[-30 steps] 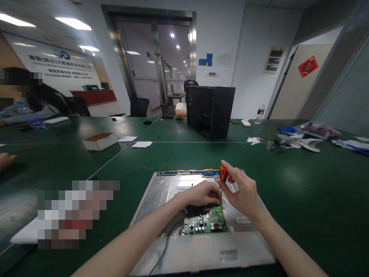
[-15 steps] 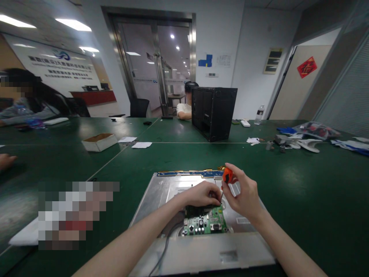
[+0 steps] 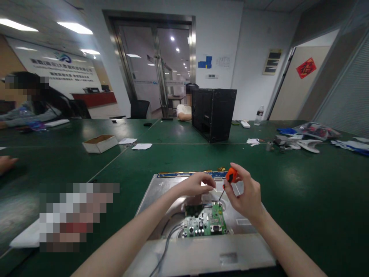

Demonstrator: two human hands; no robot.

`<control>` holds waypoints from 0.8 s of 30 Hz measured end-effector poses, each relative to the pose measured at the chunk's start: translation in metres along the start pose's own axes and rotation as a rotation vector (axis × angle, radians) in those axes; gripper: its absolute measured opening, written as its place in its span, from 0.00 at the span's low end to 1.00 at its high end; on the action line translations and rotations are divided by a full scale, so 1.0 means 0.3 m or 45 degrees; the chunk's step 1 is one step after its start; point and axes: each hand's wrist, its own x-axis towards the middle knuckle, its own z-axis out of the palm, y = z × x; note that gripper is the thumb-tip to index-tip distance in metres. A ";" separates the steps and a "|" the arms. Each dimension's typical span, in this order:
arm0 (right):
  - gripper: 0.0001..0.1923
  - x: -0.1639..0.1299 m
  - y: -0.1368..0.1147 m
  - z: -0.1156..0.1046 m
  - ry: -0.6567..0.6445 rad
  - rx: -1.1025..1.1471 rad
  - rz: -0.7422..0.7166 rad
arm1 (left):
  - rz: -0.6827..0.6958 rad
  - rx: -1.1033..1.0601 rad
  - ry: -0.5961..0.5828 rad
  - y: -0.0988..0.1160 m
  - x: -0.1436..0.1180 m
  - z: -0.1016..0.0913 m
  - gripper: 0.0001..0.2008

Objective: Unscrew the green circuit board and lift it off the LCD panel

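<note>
An orange-handled screwdriver (image 3: 231, 175) is gripped by my right hand (image 3: 245, 192), its thin shaft slanting down and left. The tip ends at the upper right corner of a green circuit board (image 3: 204, 225). The board lies on a silver metal panel (image 3: 248, 246). Over the panel, just behind the board, my left hand (image 3: 198, 184) has thumb and fingers pinched together. Something small and pale shows at the fingertips, too small to name. Dark grey cables (image 3: 167, 246) run from the board's left side. A narrow blue circuit strip (image 3: 178, 175) lines the panel's far edge.
On the green table (image 3: 311, 200) stand a black computer case (image 3: 215, 113), an open cardboard box (image 3: 100, 144) and a water bottle (image 3: 259, 114). Loose parts and bags (image 3: 314, 132) lie at the right. Two other people sit at the table; another person's hand (image 3: 7, 164) rests at left.
My left hand has moved up and back from the board, uncovering its upper right part. My right hand with the screwdriver has shifted slightly right, and more of the shaft shows.
</note>
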 end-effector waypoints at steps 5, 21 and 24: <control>0.22 0.005 -0.005 0.002 -0.024 0.037 0.015 | -0.204 0.286 0.119 -0.027 -0.046 -0.133 0.07; 0.22 0.008 -0.003 0.004 -0.053 0.037 0.010 | -0.392 0.672 -0.064 -0.056 -0.061 -0.099 0.04; 0.22 0.010 -0.003 0.003 -0.056 0.027 0.001 | -0.355 0.680 -0.050 -0.017 -0.062 -0.107 0.05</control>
